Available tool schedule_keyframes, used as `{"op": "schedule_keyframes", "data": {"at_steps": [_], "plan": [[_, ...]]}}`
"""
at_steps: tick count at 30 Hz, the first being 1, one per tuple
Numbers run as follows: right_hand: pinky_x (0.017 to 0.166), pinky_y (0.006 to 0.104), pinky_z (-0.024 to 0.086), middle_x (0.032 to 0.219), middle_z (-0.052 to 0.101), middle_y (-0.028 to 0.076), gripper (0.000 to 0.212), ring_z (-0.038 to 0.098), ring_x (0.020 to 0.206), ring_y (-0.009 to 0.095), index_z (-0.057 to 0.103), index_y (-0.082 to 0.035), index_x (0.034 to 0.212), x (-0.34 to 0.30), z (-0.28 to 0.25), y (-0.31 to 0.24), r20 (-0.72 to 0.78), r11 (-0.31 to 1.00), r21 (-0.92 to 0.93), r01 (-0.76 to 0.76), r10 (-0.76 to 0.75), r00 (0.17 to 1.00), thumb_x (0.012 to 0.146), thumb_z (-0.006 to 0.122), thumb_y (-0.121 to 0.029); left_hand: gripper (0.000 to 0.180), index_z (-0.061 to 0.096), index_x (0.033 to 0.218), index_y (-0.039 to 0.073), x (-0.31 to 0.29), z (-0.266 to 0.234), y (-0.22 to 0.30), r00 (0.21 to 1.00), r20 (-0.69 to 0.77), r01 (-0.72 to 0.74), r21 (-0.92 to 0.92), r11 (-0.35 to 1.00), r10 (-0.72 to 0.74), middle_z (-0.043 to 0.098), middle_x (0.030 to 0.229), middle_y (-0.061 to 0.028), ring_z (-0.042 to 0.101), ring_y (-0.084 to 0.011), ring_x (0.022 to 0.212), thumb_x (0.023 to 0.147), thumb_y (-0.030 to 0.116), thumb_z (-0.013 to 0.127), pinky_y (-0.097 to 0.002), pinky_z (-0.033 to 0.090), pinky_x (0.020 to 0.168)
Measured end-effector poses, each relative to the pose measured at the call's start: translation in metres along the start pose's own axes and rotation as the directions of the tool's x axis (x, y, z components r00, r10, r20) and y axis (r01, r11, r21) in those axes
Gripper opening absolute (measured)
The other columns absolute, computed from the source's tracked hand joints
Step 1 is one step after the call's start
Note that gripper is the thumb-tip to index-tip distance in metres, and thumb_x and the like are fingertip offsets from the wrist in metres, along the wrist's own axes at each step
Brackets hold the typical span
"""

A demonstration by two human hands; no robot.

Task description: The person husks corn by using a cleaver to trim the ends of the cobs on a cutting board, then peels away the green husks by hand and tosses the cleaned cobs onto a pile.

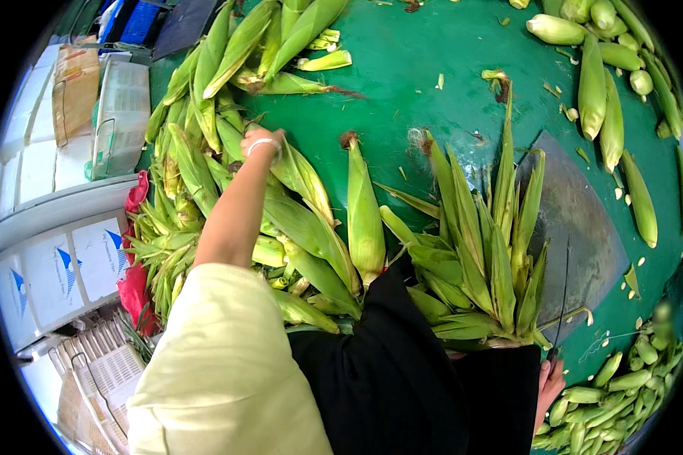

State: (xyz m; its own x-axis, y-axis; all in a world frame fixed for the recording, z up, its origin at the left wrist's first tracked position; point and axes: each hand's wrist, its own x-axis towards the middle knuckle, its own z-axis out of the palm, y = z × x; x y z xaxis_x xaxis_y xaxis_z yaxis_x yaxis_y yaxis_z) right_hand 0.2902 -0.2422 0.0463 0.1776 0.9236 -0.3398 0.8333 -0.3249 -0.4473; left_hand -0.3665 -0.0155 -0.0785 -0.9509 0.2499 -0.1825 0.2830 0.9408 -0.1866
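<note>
My left hand (262, 141), with a white band at its wrist, reaches into a heap of green unhusked corn at the left. Its fingers are curled at the end of an ear of corn (303, 182); the fingertips are partly hidden. Low at the right, my right hand (549, 385) grips the dark handle of a knife (564, 292). The thin blade points away from me, over a grey board (580, 220). One single ear (365, 220) lies near the middle, tip pointing away. Between it and the board sits a bunch of corn husks (482, 265).
Trimmed ears (593, 87) lie at the far right of the green table (402, 68). A pile of small green pieces (615, 413) fills the near right corner. White crates (121, 106) and printed boxes (64, 277) stand left of the table. Loose kernels and scraps dot the surface.
</note>
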Motion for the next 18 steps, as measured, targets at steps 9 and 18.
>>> {"op": "schedule_keyframes", "data": {"at_steps": [9, 18], "plan": [[0.046, 0.0411, 0.033, 0.053, 0.039, 0.021, 0.041, 0.037, 0.048, 0.037, 0.044, 0.001, 0.074, 0.003, 0.012, -0.025, 0.078, 0.995, 0.0, -0.095, 0.095, 0.992, 0.088, 0.049, -0.037, 0.064, 0.037, 0.132, 0.023, 0.012, -0.034, 0.018, 0.495, 0.033, -0.866, 0.098, 0.49, 0.868, 0.036, 0.135, -0.0158, 0.026, -0.0336, 0.129, 0.073, 0.014, 0.062, -0.0394, 0.03, 0.103], [0.047, 0.0373, 0.037, 0.056, 0.046, 0.017, 0.023, 0.042, 0.048, 0.022, 0.052, 0.0, 0.078, -0.037, 0.005, 0.007, -0.079, 0.977, 0.047, -0.207, 0.21, 0.975, 0.084, 0.057, -0.022, 0.076, 0.046, 0.122, 0.013, -0.009, -0.129, 0.048, 0.074, 0.556, -0.851, 0.468, -0.238, 0.828, 0.049, 0.122, -0.0133, 0.043, -0.0314, 0.116, 0.054, 0.025, 0.079, -0.0452, 0.028, 0.101]]}}
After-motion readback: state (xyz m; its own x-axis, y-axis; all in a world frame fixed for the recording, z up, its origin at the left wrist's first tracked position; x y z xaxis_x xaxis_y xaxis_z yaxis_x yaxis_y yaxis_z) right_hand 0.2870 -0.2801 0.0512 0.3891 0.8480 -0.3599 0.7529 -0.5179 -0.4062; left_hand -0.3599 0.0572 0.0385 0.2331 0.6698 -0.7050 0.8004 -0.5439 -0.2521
